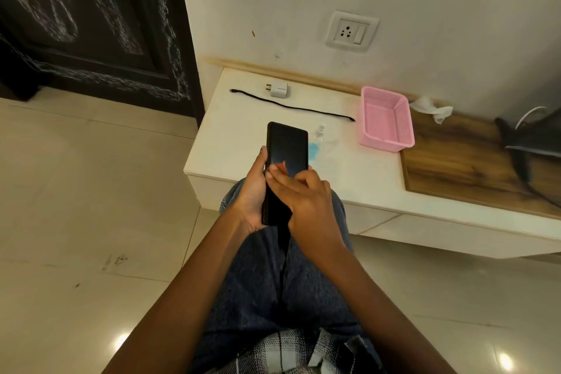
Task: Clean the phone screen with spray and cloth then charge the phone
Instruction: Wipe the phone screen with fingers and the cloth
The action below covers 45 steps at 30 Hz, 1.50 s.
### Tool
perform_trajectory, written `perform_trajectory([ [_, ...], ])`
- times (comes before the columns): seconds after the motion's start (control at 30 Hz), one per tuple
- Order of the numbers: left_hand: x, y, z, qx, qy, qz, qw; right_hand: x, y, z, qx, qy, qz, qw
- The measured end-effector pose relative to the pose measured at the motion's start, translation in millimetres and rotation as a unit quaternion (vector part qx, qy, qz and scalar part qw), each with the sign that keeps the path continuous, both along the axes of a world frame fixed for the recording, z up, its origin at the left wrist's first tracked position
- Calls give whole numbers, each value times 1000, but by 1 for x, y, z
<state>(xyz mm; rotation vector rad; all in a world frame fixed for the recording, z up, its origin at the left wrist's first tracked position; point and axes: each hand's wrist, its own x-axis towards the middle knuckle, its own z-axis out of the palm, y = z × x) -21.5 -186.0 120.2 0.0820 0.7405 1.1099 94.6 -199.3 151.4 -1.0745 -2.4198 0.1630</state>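
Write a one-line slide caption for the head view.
Left hand holds the dark phone while right hand touches its screen; charger and cable lie unplugged on the counter.

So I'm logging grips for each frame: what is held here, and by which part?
The left hand holds the phone by its lower half, gripping the edges. The right hand holds nothing; its fingertips rest on the screen.

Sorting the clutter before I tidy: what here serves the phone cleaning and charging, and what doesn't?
For the job: black phone, clear spray bottle, blue cloth, white charger plug, black cable, wall socket.
Lying about: pink plastic basket, crumpled white tissue.
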Motion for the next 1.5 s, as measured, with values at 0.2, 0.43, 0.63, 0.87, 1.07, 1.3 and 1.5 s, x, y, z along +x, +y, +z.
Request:
perform_trajectory([
  [0.2,-6,3,2,21,-19,35,999,15,-32,-11,-1,6,35,999],
  [0.43,-10,4,0,21,-38,37,998,27,-31,16,-115,38,87,989],
  [0.63,-9,3,2,41,-59,-9,997,21,8,57,-392,207,21,896],
  [0.87,1,-2,-1,25,-59,-12,998,13,39,44,-287,119,-75,948],
  [1.07,1,0,-2,12,-33,0,999,17,33,27,-121,52,-143,981],
  [1.3,0,0,-3,33,-47,-22,998,14,8,18,-172,115,-159,965],
  [1.5,1,-1,-4,49,-49,-39,997,17,15,23,-194,122,-192,954],
])
